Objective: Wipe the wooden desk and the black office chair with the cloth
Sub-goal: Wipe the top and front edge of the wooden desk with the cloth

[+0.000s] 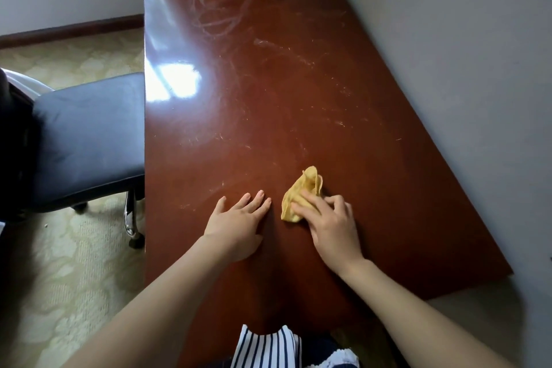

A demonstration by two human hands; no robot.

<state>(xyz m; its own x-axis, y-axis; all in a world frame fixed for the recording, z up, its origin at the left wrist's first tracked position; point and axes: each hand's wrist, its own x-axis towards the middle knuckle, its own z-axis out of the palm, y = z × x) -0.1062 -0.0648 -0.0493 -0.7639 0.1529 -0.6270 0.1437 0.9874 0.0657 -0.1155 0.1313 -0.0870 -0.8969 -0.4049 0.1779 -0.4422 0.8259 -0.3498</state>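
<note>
A crumpled yellow cloth [301, 194] lies on the near half of a glossy reddish-brown table [268, 84], held there by the right hand [331, 224], whose thumb and forefinger are bent over the bunched fabric while the other fingers curl in beside it. Just beside the cloth and apart from it, the left hand [239, 224] rests palm down on the tabletop, fingers straight and slightly spread, holding nothing. Both bare forearms reach in from the bottom of the view. Pale looping smears and fine scratches mark the far part of the table, and a bright patch of window light glares near its left edge. A black chair [89, 134] stands at the table's left side, its padded seat against the edge and a chrome leg with a castor below. A patterned beige carpet [74, 263] covers the floor, a grey wall [448, 39] runs along the table's right side, and a blue-and-white striped garment [265, 346] shows at the bottom edge
</note>
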